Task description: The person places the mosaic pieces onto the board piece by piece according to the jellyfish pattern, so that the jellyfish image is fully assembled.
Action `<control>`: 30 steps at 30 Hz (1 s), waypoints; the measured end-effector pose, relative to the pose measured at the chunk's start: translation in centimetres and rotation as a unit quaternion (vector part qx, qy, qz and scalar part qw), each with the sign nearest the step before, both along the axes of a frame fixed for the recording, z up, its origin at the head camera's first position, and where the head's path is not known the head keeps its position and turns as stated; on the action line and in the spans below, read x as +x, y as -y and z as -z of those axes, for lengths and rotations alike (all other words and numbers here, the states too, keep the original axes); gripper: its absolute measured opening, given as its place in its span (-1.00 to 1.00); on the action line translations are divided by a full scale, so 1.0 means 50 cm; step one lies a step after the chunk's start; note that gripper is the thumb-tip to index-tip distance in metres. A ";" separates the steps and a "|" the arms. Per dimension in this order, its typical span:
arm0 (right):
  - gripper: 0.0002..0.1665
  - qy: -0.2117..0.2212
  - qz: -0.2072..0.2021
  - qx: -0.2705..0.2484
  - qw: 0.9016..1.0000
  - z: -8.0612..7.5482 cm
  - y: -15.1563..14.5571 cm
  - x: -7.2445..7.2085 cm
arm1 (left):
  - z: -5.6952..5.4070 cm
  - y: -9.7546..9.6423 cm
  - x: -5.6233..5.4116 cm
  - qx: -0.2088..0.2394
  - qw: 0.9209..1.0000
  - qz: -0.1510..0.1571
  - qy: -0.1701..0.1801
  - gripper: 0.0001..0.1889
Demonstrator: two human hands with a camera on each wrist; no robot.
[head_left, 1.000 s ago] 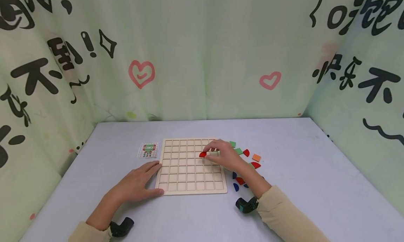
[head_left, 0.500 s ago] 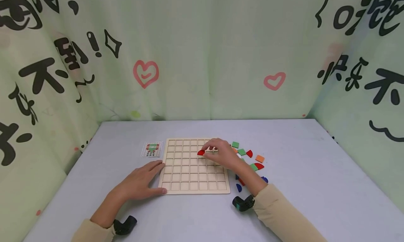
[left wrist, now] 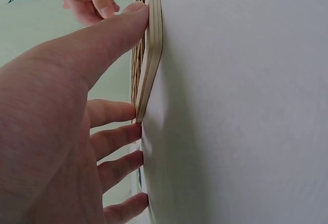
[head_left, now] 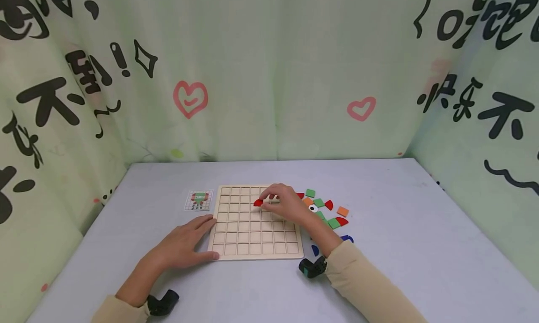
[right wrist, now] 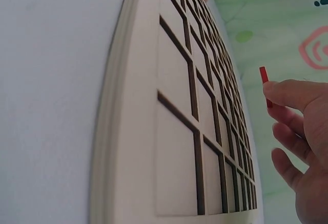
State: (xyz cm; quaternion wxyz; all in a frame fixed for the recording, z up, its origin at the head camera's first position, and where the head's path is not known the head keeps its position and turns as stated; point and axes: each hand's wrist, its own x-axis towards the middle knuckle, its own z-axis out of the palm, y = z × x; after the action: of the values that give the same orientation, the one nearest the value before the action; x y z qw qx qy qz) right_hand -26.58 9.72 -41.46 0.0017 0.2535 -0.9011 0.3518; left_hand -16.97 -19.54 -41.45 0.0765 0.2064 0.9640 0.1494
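A pale wooden grid board point(head_left: 261, 257) with square recesses lies on the white table. My right hand point(head_left: 284, 205) is over its upper middle and pinches a small red fan-shaped piece point(head_left: 258, 203) between thumb and fingertips. Seen edge-on in the right wrist view, that red piece point(right wrist: 263, 75) is a thin flat tile held apart from the grid. My left hand point(head_left: 188, 244) rests at the board's left side, fingers spread along the edge. In the left wrist view its thumb point(left wrist: 125, 26) presses the board's corner, with straight fingertips against the rim.
A small printed card point(head_left: 199, 200) showing a pixel figure lies left of the board. Right of it are scattered green tiles point(head_left: 318, 202), orange tiles point(head_left: 343, 211), red pieces point(head_left: 329, 204), blue pieces point(head_left: 315, 250) and a white eye piece point(head_left: 313, 209). A curtain point(head_left: 273, 79) hangs behind the table.
My right hand has moved left across the board with the red piece, uncovering more of the loose pieces at the right. The left hand stays at the board's edge.
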 end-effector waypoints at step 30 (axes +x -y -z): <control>-0.87 0.029 0.017 0.001 0.999 0.020 0.055 -0.023 | 0.001 0.001 0.001 0.000 1.000 0.005 -0.009 -0.07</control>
State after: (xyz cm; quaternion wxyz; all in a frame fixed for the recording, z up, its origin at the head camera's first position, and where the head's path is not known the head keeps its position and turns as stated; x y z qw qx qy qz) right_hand -27.72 6.96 -42.47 -0.0190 0.2281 -0.9052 0.3581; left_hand -16.93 -19.59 -41.51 0.0682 0.2127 0.9636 0.1470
